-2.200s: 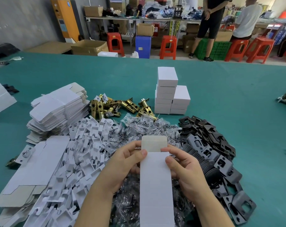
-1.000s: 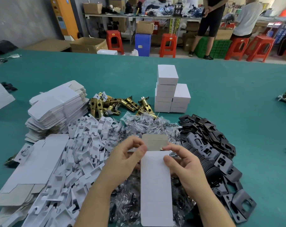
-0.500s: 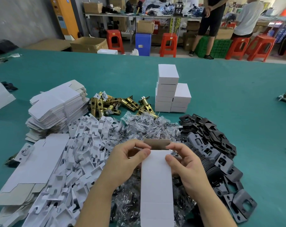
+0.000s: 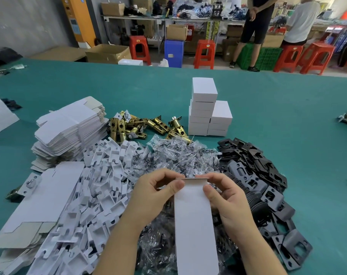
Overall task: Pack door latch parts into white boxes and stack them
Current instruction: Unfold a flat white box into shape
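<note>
The white box (image 4: 195, 225) was held above the worktop (image 4: 287, 116), its near end cut off by the frame and its contents hidden. The left hand (image 4: 154, 197) and right hand (image 4: 227, 197) each pinched its far corners, folding the end flap down. Beyond the hands stood stacked white boxes (image 4: 207, 110), closed.

packing workshop: heaped latch parts (image 4: 140, 126), cartons (image 4: 108, 53)
</note>
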`<state>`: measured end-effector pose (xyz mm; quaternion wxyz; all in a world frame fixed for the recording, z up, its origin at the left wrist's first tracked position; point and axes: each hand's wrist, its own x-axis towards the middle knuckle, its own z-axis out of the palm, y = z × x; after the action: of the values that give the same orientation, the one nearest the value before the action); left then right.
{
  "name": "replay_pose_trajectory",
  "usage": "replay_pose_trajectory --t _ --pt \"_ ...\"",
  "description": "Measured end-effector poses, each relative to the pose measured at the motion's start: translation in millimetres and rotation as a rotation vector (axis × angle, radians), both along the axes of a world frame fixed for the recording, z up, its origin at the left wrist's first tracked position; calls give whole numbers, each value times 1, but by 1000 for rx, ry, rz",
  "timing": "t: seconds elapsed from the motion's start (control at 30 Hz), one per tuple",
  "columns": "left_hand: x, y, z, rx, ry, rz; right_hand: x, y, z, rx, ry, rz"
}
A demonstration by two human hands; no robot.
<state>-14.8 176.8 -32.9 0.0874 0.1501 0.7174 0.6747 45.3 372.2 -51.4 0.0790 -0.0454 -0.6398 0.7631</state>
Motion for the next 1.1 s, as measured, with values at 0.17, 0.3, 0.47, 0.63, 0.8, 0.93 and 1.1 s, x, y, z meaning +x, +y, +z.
replay_pose_trajectory --t 0.17,0.3,0.47,0.63,0.8,0.93,1.1 --pt "0 2 0 -73 -6 32 1 -7 3 33 12 71" --pt "0 3 -1 -76 -33 9 3 -10 4 51 20 83" --pt "2 4 -1 -79 -27 -26 2 -7 6 14 -14 58" --pt "4 10 -3 -129 152 44 0 -5 4 -13 -85 34" --pt "5 13 -4 -93 138 25 0 -5 3 -13 -85 35" --pt "5 11 -4 -101 127 88 0 -6 1 -25 -63 68" --pt "3 9 -1 -15 40 150 0 -8 -1 -34 -70 199"
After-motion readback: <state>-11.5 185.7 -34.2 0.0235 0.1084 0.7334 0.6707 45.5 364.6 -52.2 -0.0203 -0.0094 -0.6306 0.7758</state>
